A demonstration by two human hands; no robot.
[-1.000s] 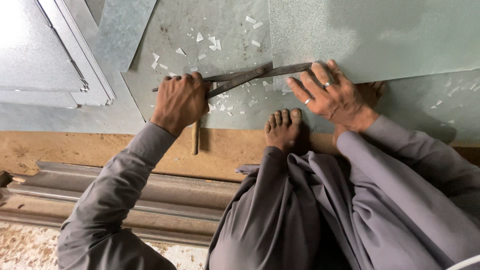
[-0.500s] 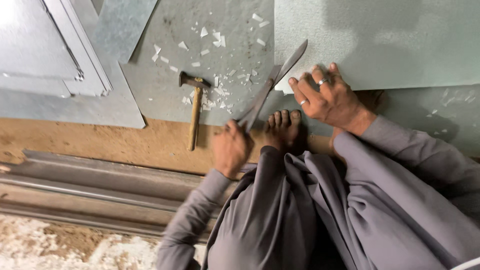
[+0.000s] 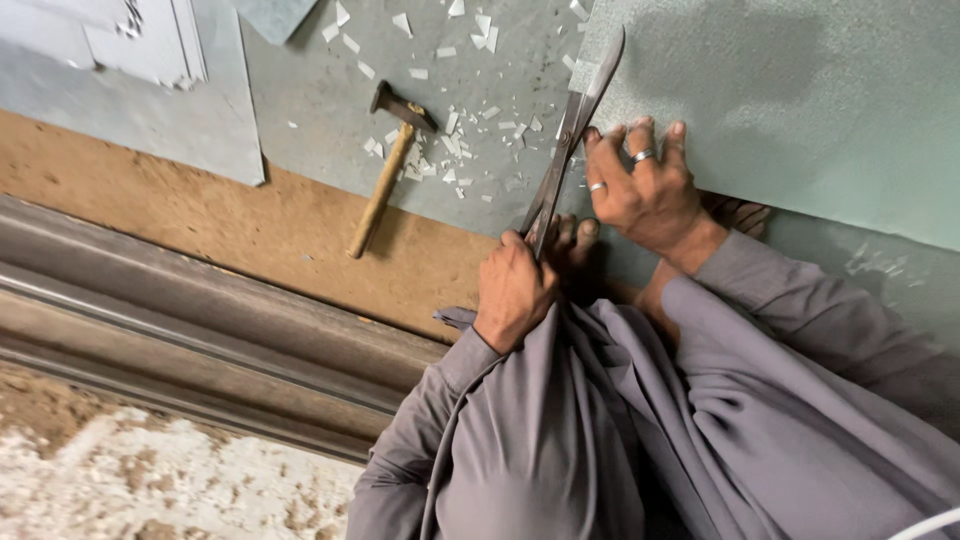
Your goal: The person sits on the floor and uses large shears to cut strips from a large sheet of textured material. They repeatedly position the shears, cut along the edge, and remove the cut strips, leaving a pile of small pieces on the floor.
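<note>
The tin snips (image 3: 566,150), long and grey with slim tapering blades, lay slanted from about seven o'clock up to one o'clock, their tips reaching over the left edge of the large sheet of grey-green metal (image 3: 800,110) in the upper right. Half a second before, the left hand (image 3: 512,290) had been lower and further left with the blades only nearing that edge; a second before, it had rested up by the hammer (image 3: 385,175) with the snips lying nearly flat. By this moment the blades had swung steeper and met the sheet's edge, which suggests a cut was being lined up or begun. The left hand was clenched around the handles at about six o'clock from the blades. The right hand (image 3: 645,190), wearing two rings, lay flat with fingers spread on the sheet just at three o'clock of the blades, pressing and gripping nothing. The wooden-handled hammer lay untouched at nine o'clock, among pale metal offcuts (image 3: 450,150). A bare foot (image 3: 575,235) rested just below the snips.
</note>
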